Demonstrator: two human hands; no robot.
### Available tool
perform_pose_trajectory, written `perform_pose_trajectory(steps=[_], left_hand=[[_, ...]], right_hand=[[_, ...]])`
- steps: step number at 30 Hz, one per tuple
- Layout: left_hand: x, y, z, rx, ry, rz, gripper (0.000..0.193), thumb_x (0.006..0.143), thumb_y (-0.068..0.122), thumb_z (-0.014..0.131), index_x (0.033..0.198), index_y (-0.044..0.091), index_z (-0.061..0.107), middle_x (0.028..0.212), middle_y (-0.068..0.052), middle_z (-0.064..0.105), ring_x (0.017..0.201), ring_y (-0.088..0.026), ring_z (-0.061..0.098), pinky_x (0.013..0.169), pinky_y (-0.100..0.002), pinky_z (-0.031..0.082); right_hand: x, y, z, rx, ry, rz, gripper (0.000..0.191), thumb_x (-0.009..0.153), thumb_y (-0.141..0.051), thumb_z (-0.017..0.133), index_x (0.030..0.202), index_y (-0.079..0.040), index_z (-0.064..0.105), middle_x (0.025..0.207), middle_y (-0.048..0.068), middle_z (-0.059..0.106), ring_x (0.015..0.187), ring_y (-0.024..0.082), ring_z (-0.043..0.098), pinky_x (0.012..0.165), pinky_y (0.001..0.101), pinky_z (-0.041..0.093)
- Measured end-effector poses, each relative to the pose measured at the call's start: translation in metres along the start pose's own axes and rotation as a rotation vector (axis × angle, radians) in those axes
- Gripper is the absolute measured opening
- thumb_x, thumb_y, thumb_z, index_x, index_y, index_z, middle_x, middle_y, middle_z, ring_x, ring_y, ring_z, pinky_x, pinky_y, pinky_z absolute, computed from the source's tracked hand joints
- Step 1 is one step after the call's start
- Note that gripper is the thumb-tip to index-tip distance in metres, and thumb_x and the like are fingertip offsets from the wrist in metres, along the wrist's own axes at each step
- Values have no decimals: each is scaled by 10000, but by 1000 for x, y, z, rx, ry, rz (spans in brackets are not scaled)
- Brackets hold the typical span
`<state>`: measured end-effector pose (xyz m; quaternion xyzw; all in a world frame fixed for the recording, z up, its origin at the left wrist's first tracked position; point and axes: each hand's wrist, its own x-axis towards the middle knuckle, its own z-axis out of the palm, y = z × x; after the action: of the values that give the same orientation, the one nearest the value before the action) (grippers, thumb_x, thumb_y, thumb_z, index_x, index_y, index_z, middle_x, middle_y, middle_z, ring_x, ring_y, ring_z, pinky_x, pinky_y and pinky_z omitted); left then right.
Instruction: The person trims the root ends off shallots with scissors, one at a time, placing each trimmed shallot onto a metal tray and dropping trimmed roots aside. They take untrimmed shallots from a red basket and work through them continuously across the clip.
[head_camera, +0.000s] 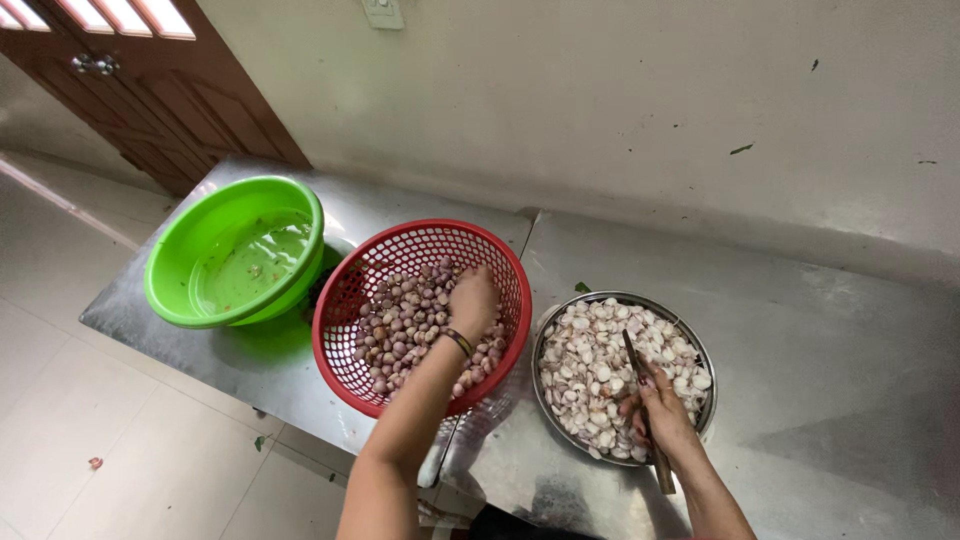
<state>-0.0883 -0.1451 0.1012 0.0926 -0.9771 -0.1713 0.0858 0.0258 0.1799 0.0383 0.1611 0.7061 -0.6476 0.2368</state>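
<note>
**A:** Left hand (474, 300) is down in the red basket (345, 300), fingers curled over the heap of unpeeled shallots (405, 325). Closed loosely, I'd say, though whether it actually has one pinched I cannot tell; the back of the hand hides the fingertips.

**B:** And the right hand (660, 415) sits over the near rim of the metal bowl (705, 365), wrapped around a knife (640, 385). Blade points away across the bowl, handle end sticks out toward the near edge of the table (820, 400). Firm grip, fingers closed on it.

**A:** Sensible layout, by the look of it. Basket directly in front of the left arm, bowl in front of the right, rims nearly touching, so neither arm crosses the other.

**B:** What's in the bowl?

**A:** Pale, peeled shallots, heaped nearly to the rim. The basket is perhaps half full of purple-skinned ones, piled toward its near side.

**B:** The knife resting low over the bowl keeps the blade clear of the reaching hand, I'd guess.

**A:** Then toward the left end of the table, a green basin (180, 290), tilted a little against the basket. Cloudy water in it with a few floating scraps.

**B:** Basin and basket touching?

**A:** Just beside each other; the basket's rim overlaps the gap, so I can't say for sure.
</note>
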Motion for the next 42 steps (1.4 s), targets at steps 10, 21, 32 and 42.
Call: perform_pose_trajectory(steps=[10,21,32,42], left_hand=[[6,-32,-12,58,-68,113,200,920,243,658,1028,82,706,1145,-172,656,969,-368,697,800,-492,578],[7,-19,-5,98,5,96,296,971,329,656,1047,43,654,1085,-179,679,947,-355,699,778,-472,578],[7,-17,6,-17,-5,190,223,879,215,657,1045,67,643,977,-167,700,965,-366,684,795,-488,568],[5,-3,-5,-80,-318,-6,356,864,267,702,1165,84,648,1131,-198,711,1094,-392,664,927,-515,536]], right_hand=[[0,17,-4,160,-61,-12,513,1060,-237,318,1571,-192,292,840,134,639,446,126,439,375,301,376],[-11,10,1,109,-66,-9,519,1058,-265,335,1572,-210,284,827,109,653,462,116,474,397,295,400],[-11,15,4,70,-50,14,513,1064,-203,334,1575,-214,288,815,95,662,471,116,495,403,295,423],[-12,23,12,189,-120,-61,512,1056,-194,371,1566,-194,327,807,82,646,459,101,455,396,270,397]])
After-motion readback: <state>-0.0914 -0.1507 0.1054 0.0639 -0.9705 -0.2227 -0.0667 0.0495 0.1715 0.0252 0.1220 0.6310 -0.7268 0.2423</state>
